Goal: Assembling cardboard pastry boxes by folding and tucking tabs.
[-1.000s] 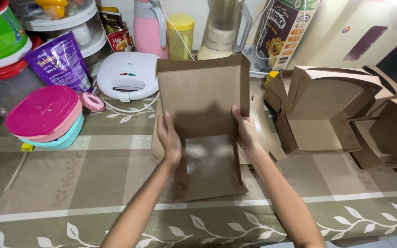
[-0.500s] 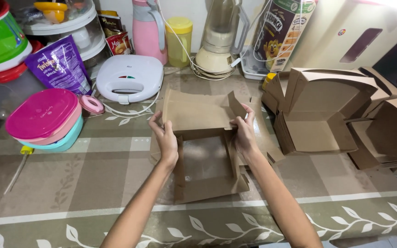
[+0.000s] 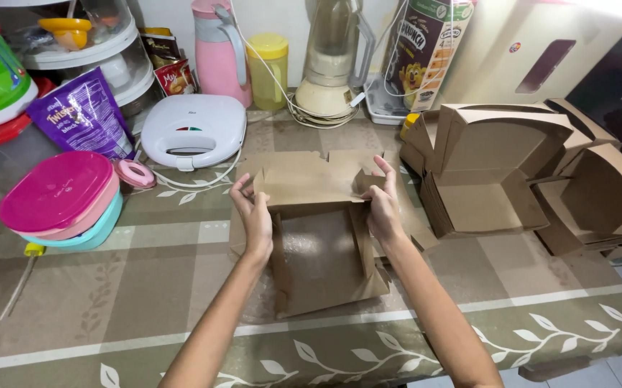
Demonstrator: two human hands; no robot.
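Brown cardboard box blank (image 3: 321, 244), partly folded, on the tabletop (image 3: 145, 287) at centre; side walls raised, upper flap bent toward the person.

Left hand (image 3: 253, 215): forearm reaching in from the lower edge, fingers curled, pinching the flap's left edge.

Right hand (image 3: 381, 205): forearm angled in from lower right, fingers gripping the flap's right corner.

Folded boxes (image 3: 483, 172): stacked just right of the blank, close to the right hand.

White sandwich maker (image 3: 192, 129): beyond the left hand, apart.

Pink lidded containers (image 3: 59, 201): well left.

Open cloth lies toward the near table edge.
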